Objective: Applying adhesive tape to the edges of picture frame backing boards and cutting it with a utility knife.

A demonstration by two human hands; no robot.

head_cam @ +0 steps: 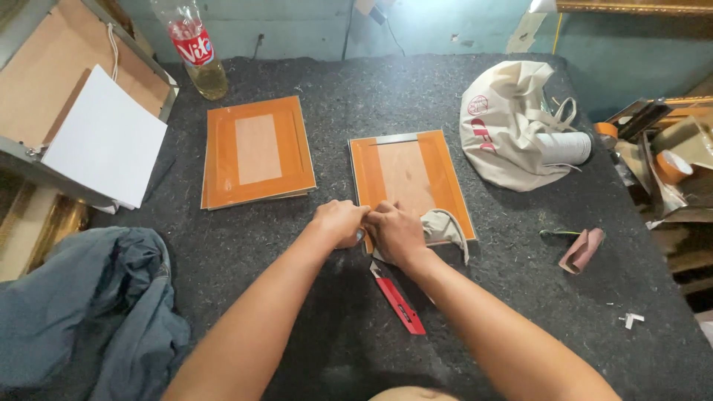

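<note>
A picture frame lies back-side up (408,177), its brown board edged with orange tape. Both my hands meet at its near left corner. My left hand (340,221) is closed against that corner and seems to pinch the tape edge. My right hand (396,234) presses down beside it, over a grey rag (445,225) that lies on the frame's near edge. A red utility knife (397,301) rests on the felt just under my right wrist. A second taped frame (257,151) lies to the left, untouched.
Dark felt covers the table (334,327). A plastic bottle (194,46) stands at the back left, a cloth bag (509,122) with a white roll (563,147) at the back right. White sheet (104,141) left, blue cloth (82,312) near left, sandpaper scrap (581,250) right, tape rolls (672,165) far right.
</note>
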